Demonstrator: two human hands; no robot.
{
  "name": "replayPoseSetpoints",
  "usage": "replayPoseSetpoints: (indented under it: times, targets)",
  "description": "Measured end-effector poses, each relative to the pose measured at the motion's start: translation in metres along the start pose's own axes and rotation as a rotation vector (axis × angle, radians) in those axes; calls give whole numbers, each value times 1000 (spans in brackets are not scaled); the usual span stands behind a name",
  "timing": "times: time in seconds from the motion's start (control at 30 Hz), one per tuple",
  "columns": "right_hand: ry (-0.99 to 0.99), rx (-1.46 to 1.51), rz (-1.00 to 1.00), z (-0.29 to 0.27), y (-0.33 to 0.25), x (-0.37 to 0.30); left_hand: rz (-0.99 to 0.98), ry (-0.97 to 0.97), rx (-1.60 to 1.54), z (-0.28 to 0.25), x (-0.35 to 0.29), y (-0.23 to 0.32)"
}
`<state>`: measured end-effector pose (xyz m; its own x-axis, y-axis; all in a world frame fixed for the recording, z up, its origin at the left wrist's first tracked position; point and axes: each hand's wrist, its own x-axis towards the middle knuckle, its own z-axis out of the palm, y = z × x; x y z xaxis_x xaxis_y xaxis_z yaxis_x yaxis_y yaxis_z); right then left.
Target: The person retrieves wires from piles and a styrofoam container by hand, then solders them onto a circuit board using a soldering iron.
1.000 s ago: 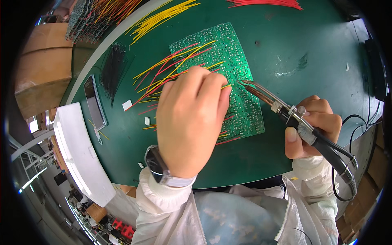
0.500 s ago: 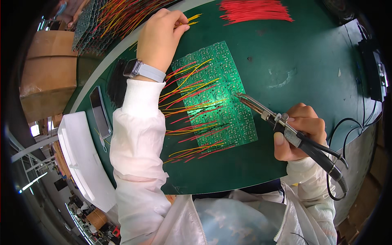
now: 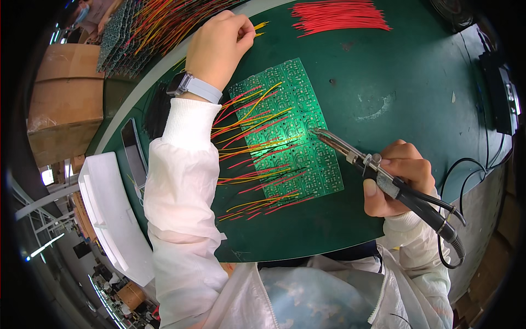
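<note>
A green circuit board panel (image 3: 320,159) lies on the dark green table, with red and yellow wires (image 3: 257,143) sticking out across its left side. My right hand (image 3: 402,178) grips a soldering iron (image 3: 392,186), its tip over the board's right half; whether the tip touches cannot be told. Beyond the board's far left corner, my left hand (image 3: 222,46) has its fingers pinched at a small bunch of yellow wires (image 3: 261,26). Its fingertips partly hide the wire ends.
A red wire bundle (image 3: 339,16) lies at the far edge. Stacked wired boards (image 3: 123,41) stand far left, near cardboard boxes (image 3: 66,98). A phone (image 3: 133,153) and a white tray (image 3: 109,214) are at left. A black device (image 3: 499,93) with cables sits right. Another person is at far upper left.
My left hand stays at the yellow wires with its fingers curled in more. The soldering iron and my right hand have shifted slightly left; the board appears nearly unmoved.
</note>
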<state>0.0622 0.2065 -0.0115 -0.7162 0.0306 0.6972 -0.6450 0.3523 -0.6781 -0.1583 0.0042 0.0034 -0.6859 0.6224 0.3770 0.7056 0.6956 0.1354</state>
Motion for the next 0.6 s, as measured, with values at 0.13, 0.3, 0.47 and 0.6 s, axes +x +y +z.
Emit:
replayPoseSetpoints:
  times: [0.13,0.3,0.47,0.6]
  targets:
    - [2,0,-1,0,0,0,25,-31,-25,0,2,-3]
    - [16,19,-7,0,1,0,17,-59,-23,-3,4,-1]
    - [13,10,-5,0,-1,-1,20,39,-74,-16,0,2]
    - [4,23,-1,-2,-1,-3,-13,171,-190,-45,-4,24]
